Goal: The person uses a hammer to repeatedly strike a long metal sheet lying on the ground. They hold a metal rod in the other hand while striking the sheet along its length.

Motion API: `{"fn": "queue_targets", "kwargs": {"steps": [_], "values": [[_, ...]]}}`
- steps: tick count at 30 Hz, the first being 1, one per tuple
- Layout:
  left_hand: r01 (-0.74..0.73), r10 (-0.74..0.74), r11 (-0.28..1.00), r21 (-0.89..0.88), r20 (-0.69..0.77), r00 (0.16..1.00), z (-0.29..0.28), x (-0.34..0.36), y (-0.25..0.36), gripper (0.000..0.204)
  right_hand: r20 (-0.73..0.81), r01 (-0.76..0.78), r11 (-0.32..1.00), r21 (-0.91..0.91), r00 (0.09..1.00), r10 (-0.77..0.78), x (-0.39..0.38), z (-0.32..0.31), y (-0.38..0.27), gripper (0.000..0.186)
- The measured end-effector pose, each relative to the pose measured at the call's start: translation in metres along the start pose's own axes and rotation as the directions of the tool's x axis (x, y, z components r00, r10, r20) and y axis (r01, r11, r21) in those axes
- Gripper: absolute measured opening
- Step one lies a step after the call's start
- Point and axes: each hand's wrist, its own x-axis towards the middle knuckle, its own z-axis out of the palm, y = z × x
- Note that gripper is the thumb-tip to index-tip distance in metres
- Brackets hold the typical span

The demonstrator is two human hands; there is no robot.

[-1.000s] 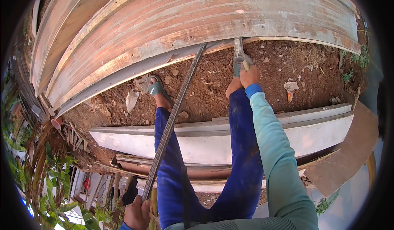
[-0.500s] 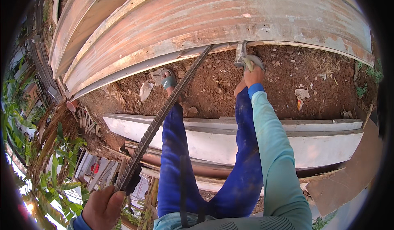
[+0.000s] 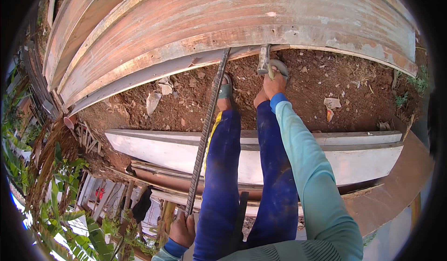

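Note:
A ribbed steel bar slants up from my left hand, closed on its lower end, to the lower edge of a large weathered board, where its tip meets or slips under the edge. My right hand grips the short handle of a hammer, whose metal head is at that same edge, right of the bar. My sandalled left foot stands on the dirt beside the bar; my right foot is largely hidden behind my right hand.
Rubbly reddish soil lies under me. Long white boards are stacked crosswise behind my legs, beside a brown sheet at right. More panels stand at upper left; sticks, scrap and banana leaves fill the lower left.
My left foot has stepped rightward, closer to my right foot. My left hand, with the bar, swung left and has since moved back right, leaving the bar more upright. The hammer stays near the edge.

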Motion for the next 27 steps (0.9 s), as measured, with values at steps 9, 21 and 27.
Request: {"fn": "queue_targets", "kwargs": {"steps": [9,21,27], "values": [[0.03,-0.027,0.999,-0.042,0.077,0.997,-0.007,0.005,-0.006,0.035,-0.019,-0.08,0.996,0.026,0.997,0.081,-0.008,-0.014,-0.024,0.034],[-0.002,0.003,0.996,-0.092,0.011,1.0,0.026,0.004,-0.028,0.035,0.053,-0.126,0.992,0.025,0.991,0.124,-0.023,-0.043,-0.057,0.041],[-0.199,0.189,0.979,-0.04,-0.177,0.966,0.035,0.015,-0.049,0.029,-0.05,0.034,0.984,0.177,0.998,-0.026,0.005,-0.021,-0.059,0.043]]}}
